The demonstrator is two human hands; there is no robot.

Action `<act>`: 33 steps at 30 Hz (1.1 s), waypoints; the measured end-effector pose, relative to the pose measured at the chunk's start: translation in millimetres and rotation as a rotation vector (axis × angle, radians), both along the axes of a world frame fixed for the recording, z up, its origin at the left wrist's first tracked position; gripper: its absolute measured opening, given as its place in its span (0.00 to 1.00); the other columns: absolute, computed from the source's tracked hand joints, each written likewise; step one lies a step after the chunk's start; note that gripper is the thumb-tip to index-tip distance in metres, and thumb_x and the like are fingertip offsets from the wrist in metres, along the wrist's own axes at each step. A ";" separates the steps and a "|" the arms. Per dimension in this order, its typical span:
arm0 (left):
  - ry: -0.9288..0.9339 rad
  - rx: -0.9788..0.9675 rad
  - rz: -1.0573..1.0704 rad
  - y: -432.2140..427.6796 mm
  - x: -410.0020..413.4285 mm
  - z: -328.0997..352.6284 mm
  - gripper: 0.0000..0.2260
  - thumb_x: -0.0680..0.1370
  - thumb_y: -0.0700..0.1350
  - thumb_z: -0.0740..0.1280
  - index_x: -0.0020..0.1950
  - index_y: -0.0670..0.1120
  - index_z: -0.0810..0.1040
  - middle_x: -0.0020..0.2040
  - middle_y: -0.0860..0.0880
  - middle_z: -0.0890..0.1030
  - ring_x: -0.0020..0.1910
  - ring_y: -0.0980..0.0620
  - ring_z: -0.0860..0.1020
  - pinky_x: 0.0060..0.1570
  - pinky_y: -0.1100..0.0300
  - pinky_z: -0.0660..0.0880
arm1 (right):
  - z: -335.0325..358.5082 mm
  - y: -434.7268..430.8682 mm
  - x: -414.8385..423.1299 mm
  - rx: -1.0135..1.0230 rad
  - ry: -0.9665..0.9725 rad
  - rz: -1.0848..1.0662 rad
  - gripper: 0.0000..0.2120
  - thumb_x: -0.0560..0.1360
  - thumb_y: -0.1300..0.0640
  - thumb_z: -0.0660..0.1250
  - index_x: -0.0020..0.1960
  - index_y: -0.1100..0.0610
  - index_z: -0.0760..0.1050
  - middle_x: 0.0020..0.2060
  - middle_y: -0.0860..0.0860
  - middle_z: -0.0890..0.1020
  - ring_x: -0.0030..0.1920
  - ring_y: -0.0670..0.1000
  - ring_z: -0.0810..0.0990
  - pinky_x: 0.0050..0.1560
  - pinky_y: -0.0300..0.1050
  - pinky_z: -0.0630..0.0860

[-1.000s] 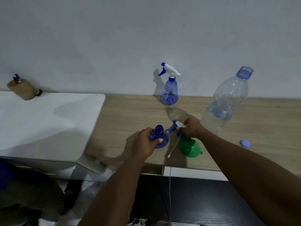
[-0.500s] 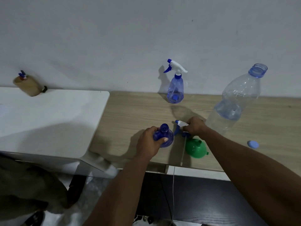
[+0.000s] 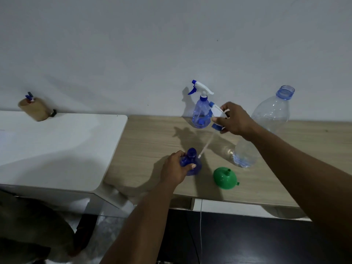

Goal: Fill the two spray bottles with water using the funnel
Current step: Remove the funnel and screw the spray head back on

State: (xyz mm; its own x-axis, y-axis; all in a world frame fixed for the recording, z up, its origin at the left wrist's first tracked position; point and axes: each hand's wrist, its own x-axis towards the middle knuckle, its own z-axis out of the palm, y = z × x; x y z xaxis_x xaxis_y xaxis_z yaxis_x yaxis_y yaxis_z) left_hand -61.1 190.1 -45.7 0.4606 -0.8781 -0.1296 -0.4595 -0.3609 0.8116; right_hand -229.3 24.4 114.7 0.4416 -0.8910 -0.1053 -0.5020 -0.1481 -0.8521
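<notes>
Single head-worn wide view, facing forward and down, near the wooden table (image 3: 152, 141)

Plain pale wall (image 3: 133, 44) behind, dim light. Light wooden desk (image 3: 152, 141) butts against white table (image 3: 57, 145) on left. Dark floor (image 3: 247, 241) below; thin white cable (image 3: 201, 225) hangs from desk edge.

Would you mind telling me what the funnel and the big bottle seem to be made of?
Funnel: probably plastic, opaque green, smooth with a soft sheen. Big bottle: probably thin clear plastic, glossy; the wall shows through it.
</notes>
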 end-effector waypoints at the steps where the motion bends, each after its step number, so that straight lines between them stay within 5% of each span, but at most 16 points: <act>1: -0.002 0.001 -0.002 -1.3 -0.8 0.0 0.19 0.68 0.56 0.79 0.53 0.53 0.78 0.51 0.51 0.82 0.48 0.46 0.81 0.50 0.48 0.79 | 11.9 0.7 1.8 -0.035 -0.005 0.009 0.19 0.74 0.56 0.75 0.58 0.62 0.71 0.48 0.59 0.80 0.43 0.59 0.84 0.39 0.55 0.85; 10: -0.006 0.010 0.029 -5.6 -5.3 -0.6 0.20 0.68 0.54 0.81 0.55 0.51 0.80 0.54 0.49 0.84 0.51 0.45 0.82 0.52 0.47 0.79 | 46.6 18.4 17.8 -0.271 0.067 0.106 0.16 0.75 0.52 0.74 0.56 0.55 0.71 0.49 0.56 0.82 0.41 0.55 0.84 0.42 0.53 0.84; 15: 0.020 0.018 0.039 -4.8 -7.0 2.5 0.19 0.69 0.52 0.81 0.56 0.52 0.81 0.54 0.50 0.85 0.52 0.46 0.82 0.53 0.47 0.79 | 17.7 41.0 24.6 -0.310 0.144 0.197 0.16 0.75 0.52 0.73 0.56 0.52 0.69 0.49 0.53 0.80 0.40 0.49 0.79 0.35 0.38 0.71; 23: 0.086 0.035 0.053 -2.9 -8.5 5.1 0.18 0.68 0.49 0.81 0.52 0.58 0.78 0.48 0.58 0.82 0.50 0.50 0.83 0.54 0.47 0.80 | -48.7 77.8 36.2 -0.388 0.211 0.363 0.14 0.76 0.54 0.70 0.57 0.55 0.68 0.48 0.54 0.80 0.44 0.56 0.77 0.43 0.51 0.75; 27: 0.110 0.018 0.041 -2.7 -7.6 1.4 0.22 0.65 0.53 0.79 0.56 0.58 0.78 0.54 0.56 0.83 0.54 0.50 0.82 0.56 0.44 0.80 | -59.0 81.3 39.0 -0.380 0.197 0.368 0.12 0.78 0.55 0.67 0.57 0.52 0.66 0.46 0.52 0.79 0.43 0.53 0.76 0.41 0.48 0.71; 33: 0.104 0.035 0.050 -2.0 -7.3 4.3 0.23 0.71 0.45 0.78 0.64 0.54 0.79 0.61 0.53 0.82 0.59 0.49 0.81 0.62 0.45 0.78 | -54.1 80.1 36.8 -0.444 0.269 0.540 0.17 0.75 0.60 0.65 0.62 0.56 0.67 0.53 0.54 0.77 0.48 0.54 0.75 0.46 0.50 0.73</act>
State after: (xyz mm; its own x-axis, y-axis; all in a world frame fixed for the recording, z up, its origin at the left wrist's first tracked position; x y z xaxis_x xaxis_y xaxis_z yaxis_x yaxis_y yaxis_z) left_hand -68.4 188.1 -41.5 0.4860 -0.8486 -0.2093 -0.3541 -0.4101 0.8405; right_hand -192.5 104.5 60.6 0.8391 -0.5419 0.0476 -0.4451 -0.7343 -0.5125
